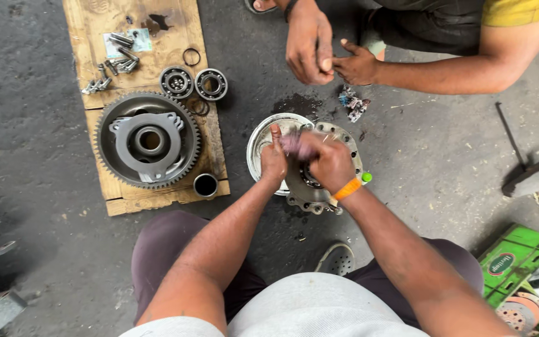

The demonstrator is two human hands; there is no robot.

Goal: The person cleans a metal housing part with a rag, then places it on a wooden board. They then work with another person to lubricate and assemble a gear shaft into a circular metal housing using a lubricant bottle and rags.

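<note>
- Head view: left hand (pixel 274 159) pressed against the left edge of a round metal housing (pixel 338 140) on the floor, fingers closed on its rim, thumb up.
- Right hand (pixel 329 163) curled shut on a pinkish rag (pixel 294 145), blurred, on top of the housing centre; orange wristband (pixel 347 189) on that wrist.
- Housing sits on the dark concrete floor (pixel 407 162) just ahead of the knees, partly over a shallow metal dish (pixel 258 145).
- Wooden board (pixel 132 200) to the left: big toothed ring gear (pixel 148 140), two bearings (pixel 193 83), loose bolts (pixel 110 65), small pale label sheet under the bolts.
- Another person's hands (pixel 325 53) at top, fingers together, contents unclear.
- Green carton (pixel 522 265) with oval red-and-white label, bottom right corner.
</note>
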